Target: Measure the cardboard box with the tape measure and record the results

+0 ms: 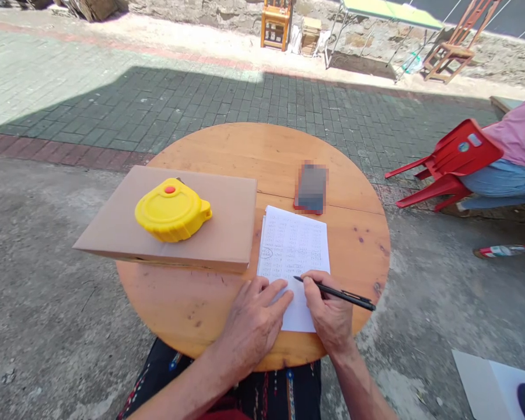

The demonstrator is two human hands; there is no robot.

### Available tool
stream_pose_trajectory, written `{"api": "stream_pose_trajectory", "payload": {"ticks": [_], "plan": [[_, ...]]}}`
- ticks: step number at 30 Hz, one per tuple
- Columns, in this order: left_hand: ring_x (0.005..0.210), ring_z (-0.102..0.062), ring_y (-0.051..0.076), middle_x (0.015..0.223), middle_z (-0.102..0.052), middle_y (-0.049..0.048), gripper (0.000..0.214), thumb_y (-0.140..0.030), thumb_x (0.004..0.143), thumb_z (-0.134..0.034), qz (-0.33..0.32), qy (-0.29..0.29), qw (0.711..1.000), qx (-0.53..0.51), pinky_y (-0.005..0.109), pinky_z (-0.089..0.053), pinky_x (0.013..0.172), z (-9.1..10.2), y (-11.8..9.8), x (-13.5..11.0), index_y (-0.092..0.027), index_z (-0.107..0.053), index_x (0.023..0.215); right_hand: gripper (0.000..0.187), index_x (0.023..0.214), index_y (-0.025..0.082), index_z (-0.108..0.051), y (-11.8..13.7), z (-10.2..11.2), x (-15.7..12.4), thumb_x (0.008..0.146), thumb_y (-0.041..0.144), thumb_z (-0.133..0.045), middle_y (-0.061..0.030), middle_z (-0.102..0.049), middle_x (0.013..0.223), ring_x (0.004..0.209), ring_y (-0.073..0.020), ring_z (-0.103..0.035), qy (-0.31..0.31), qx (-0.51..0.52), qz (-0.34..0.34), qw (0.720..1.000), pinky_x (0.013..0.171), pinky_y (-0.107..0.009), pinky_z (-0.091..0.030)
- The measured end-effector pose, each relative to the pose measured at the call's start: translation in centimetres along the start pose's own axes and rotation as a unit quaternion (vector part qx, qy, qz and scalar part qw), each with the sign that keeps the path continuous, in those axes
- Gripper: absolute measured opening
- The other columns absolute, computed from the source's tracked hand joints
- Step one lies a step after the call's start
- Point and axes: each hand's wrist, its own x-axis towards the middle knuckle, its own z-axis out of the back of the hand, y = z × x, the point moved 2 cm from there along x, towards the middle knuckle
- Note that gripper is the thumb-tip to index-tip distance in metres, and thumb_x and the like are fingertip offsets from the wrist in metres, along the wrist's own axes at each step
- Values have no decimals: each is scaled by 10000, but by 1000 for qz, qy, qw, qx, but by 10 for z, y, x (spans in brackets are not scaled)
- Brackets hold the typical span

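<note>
A black pen [347, 296] is gripped in my right hand [330, 312], its tip at the lower lines of writing on a white paper pad [304, 306]. Rows of small handwriting cover the upper part of the sheet, and one entry at the left is circled. My left hand [258, 312] lies with fingers spread, fingertips on the lower left of the pad. To the left, a flat brown cardboard box [227, 204] rests on the round wooden table [227, 143]. On the box sits a yellow tape measure case [170, 213] with a red button.
A blurred phone-like object [310, 186] lies just beyond the pad. Right of the table, a person in pink [518, 131] sits on a red plastic chair [468, 149]. A bottle [505, 251] lies on the ground. Wooden chairs and a folding table [394, 11] stand by the wall.
</note>
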Motion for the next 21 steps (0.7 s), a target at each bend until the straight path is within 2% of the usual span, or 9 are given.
{"api": "stream_pose_trajectory", "payload": {"ticks": [21], "plan": [[918, -513, 219, 1201, -660, 49, 277, -95, 855, -574, 2, -13, 1000, -8, 380, -485, 789, -2, 1, 0, -216, -642, 1094, 158, 771, 200, -666, 2, -2, 1, 875, 228, -550, -10, -697, 689, 605, -162, -647, -2, -21, 11, 1000, 564, -251, -527]]}}
